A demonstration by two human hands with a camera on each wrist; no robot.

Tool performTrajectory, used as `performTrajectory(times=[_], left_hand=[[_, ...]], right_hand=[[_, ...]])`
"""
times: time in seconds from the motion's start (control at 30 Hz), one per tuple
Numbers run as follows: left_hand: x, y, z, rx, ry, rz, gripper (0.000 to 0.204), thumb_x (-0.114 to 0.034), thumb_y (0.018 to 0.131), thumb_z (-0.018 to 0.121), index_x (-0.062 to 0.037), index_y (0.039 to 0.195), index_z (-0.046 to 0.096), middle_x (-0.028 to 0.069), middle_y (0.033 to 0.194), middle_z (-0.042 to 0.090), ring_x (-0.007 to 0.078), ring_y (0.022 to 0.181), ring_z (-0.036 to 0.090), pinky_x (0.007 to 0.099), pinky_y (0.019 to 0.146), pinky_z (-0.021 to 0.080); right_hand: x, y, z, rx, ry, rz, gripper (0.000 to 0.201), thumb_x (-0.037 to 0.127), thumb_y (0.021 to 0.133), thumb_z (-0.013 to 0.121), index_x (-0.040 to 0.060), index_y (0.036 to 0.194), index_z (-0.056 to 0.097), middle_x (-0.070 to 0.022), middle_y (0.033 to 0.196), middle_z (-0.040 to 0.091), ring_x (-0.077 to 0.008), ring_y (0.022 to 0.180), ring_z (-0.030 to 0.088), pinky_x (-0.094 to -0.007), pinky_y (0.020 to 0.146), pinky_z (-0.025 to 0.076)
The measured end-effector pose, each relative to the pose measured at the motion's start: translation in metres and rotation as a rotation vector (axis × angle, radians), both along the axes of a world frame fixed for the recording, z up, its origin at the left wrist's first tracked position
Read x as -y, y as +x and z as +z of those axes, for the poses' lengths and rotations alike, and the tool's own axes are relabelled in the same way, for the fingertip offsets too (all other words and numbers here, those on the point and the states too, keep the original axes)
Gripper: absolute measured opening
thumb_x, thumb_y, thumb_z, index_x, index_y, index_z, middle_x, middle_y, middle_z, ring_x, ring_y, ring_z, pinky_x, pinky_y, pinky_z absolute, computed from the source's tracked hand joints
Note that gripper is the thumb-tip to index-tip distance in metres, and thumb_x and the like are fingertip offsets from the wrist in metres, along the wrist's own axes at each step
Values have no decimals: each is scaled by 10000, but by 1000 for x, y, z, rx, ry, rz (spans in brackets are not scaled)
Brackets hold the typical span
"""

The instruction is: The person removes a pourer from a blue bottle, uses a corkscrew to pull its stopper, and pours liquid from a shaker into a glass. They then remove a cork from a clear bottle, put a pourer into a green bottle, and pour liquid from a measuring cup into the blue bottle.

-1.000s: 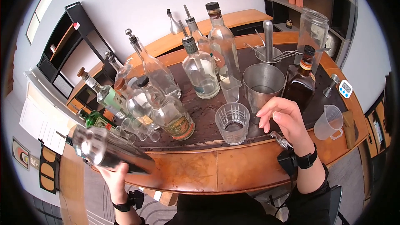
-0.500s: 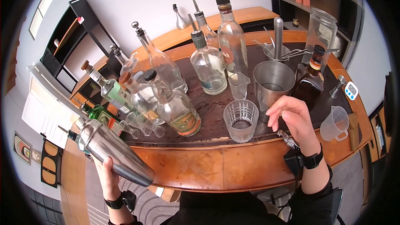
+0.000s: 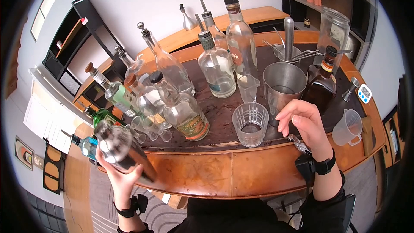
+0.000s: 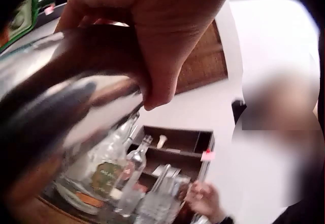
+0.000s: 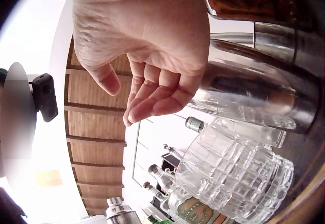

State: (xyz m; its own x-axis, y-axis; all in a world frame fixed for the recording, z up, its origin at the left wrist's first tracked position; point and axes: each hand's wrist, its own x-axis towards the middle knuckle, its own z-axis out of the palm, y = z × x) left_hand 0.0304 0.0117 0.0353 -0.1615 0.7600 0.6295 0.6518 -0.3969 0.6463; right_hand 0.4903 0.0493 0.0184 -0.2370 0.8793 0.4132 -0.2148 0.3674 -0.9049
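Observation:
A steel cocktail shaker [image 3: 125, 153], capped and tilted, is gripped by my left hand [image 3: 122, 179] above the front left of the bar table. Motion blurs it in the head view; in the left wrist view its shiny body [image 4: 45, 97] fills the left side, with the thumb pressed along it. My right hand [image 3: 305, 125] holds nothing, its fingers loosely bent. Beside that hand stand a cut-glass tumbler [image 3: 250, 131] and an open steel tin [image 3: 282, 86]. The right wrist view shows the tumbler [image 5: 238, 173] just below the fingers.
Several bottles [image 3: 186, 116] and small stemmed glasses [image 3: 151, 127] crowd the left side. Behind the steel tin are a tool cup [image 3: 286, 53] and a dark bottle [image 3: 320, 88]. A plastic jug [image 3: 346, 128], jigger [image 3: 350, 89] and timer [image 3: 364, 93] stand at right.
The shaker in my left hand swung from strongly slanted to a different tilt, its cap end moving right and its base drawing in. The right hand keeps its pose; the head view shifted slightly.

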Motion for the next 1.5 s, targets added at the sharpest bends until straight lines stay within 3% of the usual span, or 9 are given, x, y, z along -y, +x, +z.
performTrajectory(times=[0.1, 0.23, 0.37, 0.53, 0.63, 0.77, 0.9, 0.97, 1.5], left_hand=[[2, -16, -5, 649, -370, -206, 1166, -322, 642, 830, -71, 1518, 103, 117, 1351, 419, 229, 1230, 447, 382, 1041, 378], [-1, 7, -16, -74, -2, 37, 1237, -127, 547, 873, -82, 1493, 76, 137, 1388, 352, 250, 1277, 387, 398, 1068, 348], [-3, -2, -8, 499, -264, -188, 1164, -274, 636, 847, -82, 1508, 100, 131, 1370, 384, 242, 1252, 419, 392, 1047, 374], [-4, 11, -11, 6, -46, -24, 1203, -116, 570, 857, -80, 1491, 84, 143, 1393, 357, 241, 1236, 434, 402, 1055, 368], [-1, 4, -5, 644, -234, -224, 1218, -108, 581, 846, -90, 1501, 48, 135, 1371, 364, 225, 1186, 467, 368, 1004, 407], [2, 16, -11, 103, -73, -50, 1117, -316, 639, 838, -81, 1489, 153, 117, 1343, 413, 238, 1216, 463, 386, 1021, 410], [3, 4, -7, 737, -367, -232, 1168, -135, 586, 822, -101, 1496, 91, 93, 1297, 420, 212, 1165, 462, 361, 991, 411], [6, 25, -11, 179, -58, -154, 1031, -298, 710, 769, -56, 1506, 159, 102, 1295, 475, 219, 1138, 507, 363, 960, 445], [-5, 50, 21, -482, 3, -281, 1117, -254, 524, 910, 10, 1403, 272, 212, 1282, 461, 327, 1174, 522, 426, 993, 437]], right_hand=[[0, -1, 0, -1, 0, 2, 273, 201, 925, 538, -22, 1020, 663, -95, 819, 671, -119, 709, 603, -253, 668, 490], [1, -1, 0, 0, -5, 13, 268, 196, 922, 541, -22, 1022, 662, -95, 820, 670, -119, 713, 604, -254, 669, 492], [2, -1, 1, -11, -21, 16, 260, 182, 917, 542, -26, 1019, 660, -98, 820, 669, -119, 713, 603, -252, 672, 492], [2, 0, 2, -2, -18, 17, 257, 170, 914, 538, -32, 1017, 657, -101, 821, 669, -119, 718, 605, -251, 672, 493], [2, -1, 1, -22, -27, 20, 254, 166, 912, 536, -30, 1020, 657, -100, 822, 670, -119, 720, 604, -251, 674, 493], [4, -1, 2, -17, -31, 32, 247, 157, 914, 534, -29, 1022, 657, -99, 824, 671, -118, 722, 603, -251, 678, 493], [3, -1, 2, -22, -27, 34, 241, 149, 915, 531, -28, 1020, 656, -98, 828, 670, -118, 730, 605, -251, 679, 492], [4, -2, 3, -13, -31, 36, 240, 148, 915, 531, -28, 1020, 656, -98, 831, 670, -117, 733, 605, -251, 679, 491], [5, -3, 4, -6, -29, 38, 226, 128, 929, 523, -24, 1021, 662, -88, 827, 673, -103, 711, 596, -242, 664, 483]])
